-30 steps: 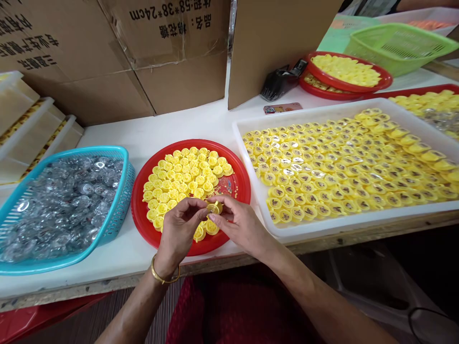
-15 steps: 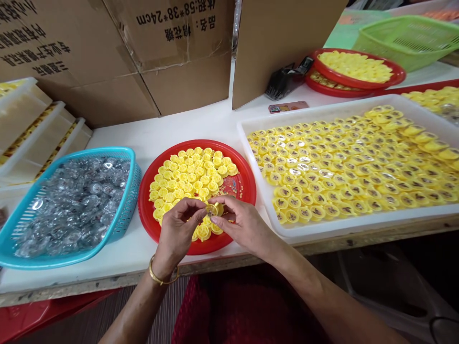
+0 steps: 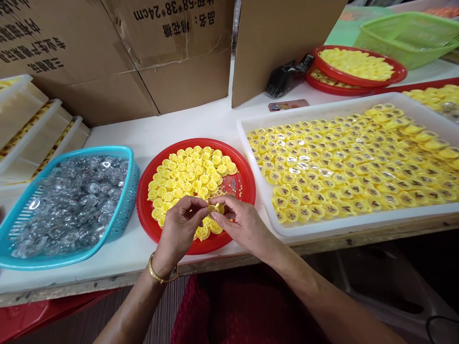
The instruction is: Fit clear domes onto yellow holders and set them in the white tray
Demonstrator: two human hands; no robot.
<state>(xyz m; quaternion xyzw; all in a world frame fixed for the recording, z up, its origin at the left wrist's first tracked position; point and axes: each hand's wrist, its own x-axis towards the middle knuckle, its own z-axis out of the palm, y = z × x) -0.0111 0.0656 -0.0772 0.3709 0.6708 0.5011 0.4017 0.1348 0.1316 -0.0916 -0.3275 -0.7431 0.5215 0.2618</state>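
Above the near part of a round red tray (image 3: 143,191), my left hand (image 3: 182,227) and my right hand (image 3: 242,222) meet fingertip to fingertip. Both are closed in a pinch on one small round yellow plastic piece (image 3: 217,209); the fingers cover much of it. Many similar yellow pieces (image 3: 179,174) lie in the tray under and beyond my hands, with tiny loose bits (image 3: 232,187) on its right side. To the right, a white tray (image 3: 263,203) holds rows of yellow pieces with dark pictures under shiny tops. A blue basket (image 3: 134,179) of clear plastic domes stands to the left.
Cardboard boxes (image 3: 190,86) wall off the back. White bins (image 3: 53,126) are stacked at the far left. Behind the white tray lie a phone-like pink object (image 3: 288,105), a black container (image 3: 287,79), stacked red trays (image 3: 400,74) and a green basket (image 3: 405,40).
The view has shifted slightly. Both hands stay pinched on the yellow piece over the red tray, with the left fingertips moved slightly across it.
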